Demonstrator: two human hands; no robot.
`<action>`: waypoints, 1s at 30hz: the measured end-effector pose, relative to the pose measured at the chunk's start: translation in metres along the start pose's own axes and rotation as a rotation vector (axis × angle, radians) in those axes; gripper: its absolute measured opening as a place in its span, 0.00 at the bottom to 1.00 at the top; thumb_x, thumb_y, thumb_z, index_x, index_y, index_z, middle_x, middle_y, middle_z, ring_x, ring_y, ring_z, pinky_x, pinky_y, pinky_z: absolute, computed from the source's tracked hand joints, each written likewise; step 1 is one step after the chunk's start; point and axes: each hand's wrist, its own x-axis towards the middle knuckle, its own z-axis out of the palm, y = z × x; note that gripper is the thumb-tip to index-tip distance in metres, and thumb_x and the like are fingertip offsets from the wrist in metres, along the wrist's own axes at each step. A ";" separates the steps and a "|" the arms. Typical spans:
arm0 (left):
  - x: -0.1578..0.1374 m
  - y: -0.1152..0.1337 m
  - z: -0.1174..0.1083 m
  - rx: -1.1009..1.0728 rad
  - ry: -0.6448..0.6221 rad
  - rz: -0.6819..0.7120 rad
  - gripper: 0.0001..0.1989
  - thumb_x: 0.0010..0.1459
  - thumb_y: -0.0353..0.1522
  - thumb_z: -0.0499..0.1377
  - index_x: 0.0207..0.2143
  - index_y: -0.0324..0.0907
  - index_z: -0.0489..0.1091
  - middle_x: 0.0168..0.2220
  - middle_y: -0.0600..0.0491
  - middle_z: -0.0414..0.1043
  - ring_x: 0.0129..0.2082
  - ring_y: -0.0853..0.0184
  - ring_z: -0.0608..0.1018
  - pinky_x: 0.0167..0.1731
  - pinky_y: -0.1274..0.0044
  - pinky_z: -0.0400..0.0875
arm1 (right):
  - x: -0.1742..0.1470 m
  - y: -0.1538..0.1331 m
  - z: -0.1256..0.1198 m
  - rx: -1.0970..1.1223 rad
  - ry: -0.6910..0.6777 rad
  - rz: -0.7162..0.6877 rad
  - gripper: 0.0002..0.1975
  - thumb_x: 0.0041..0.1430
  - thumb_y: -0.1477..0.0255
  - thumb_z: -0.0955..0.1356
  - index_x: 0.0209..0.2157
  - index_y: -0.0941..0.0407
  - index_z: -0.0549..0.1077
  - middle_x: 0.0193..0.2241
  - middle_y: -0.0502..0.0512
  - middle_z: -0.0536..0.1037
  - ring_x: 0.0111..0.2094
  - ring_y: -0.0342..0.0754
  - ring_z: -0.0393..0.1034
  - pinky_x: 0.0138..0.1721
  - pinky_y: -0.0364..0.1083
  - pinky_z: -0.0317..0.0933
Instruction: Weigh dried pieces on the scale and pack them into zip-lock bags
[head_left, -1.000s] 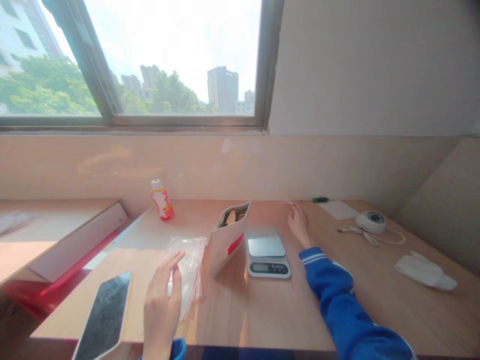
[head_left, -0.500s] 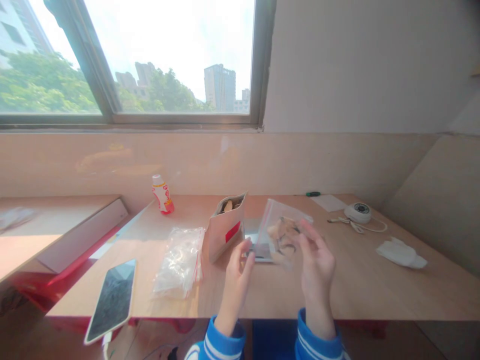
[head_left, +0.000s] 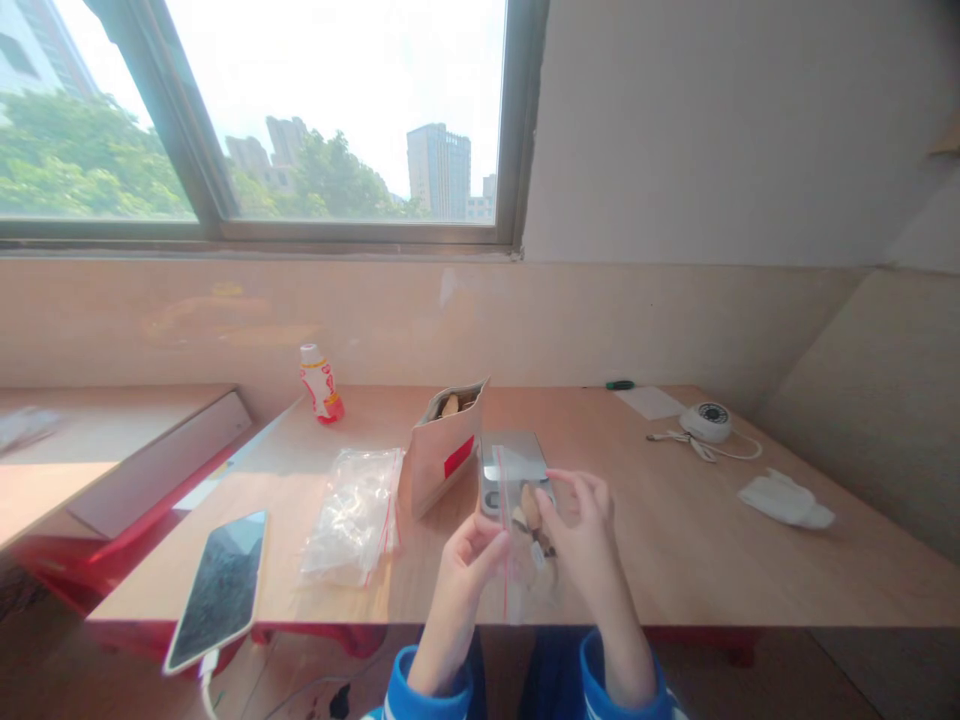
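Between my hands is a clear zip-lock bag [head_left: 534, 580] with a red seal line and dried brown slices [head_left: 531, 508] inside. My left hand [head_left: 469, 565] pinches the bag near its seal edge. My right hand [head_left: 589, 530] is closed on the opposite side, by the slices. Behind the bag lies a small silver digital scale [head_left: 517, 455], partly covered by it. A brown paper pouch [head_left: 442, 455] with a red label stands open beside the scale, and similar slices show in its mouth.
Left of the pouch lies a stack of clear zip-lock bags [head_left: 352, 515]. A phone [head_left: 217, 590] with a cable overhangs the front left edge. Further back stands a drink bottle [head_left: 322, 385]. To the right are a white camera-like device [head_left: 705, 422], a crumpled tissue [head_left: 786, 498] and a green-handled tool [head_left: 620, 385].
The bag of slices has come down and nearer to me, and its seal line now runs upright. My right hand has moved left and lower. More of the scale shows.
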 end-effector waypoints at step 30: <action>0.002 0.005 -0.002 0.464 0.107 0.101 0.19 0.58 0.46 0.52 0.25 0.41 0.66 0.22 0.55 0.68 0.26 0.67 0.71 0.31 0.78 0.64 | -0.017 -0.039 -0.002 0.196 -0.546 0.113 0.11 0.56 0.66 0.67 0.26 0.56 0.77 0.25 0.52 0.78 0.29 0.46 0.73 0.32 0.42 0.66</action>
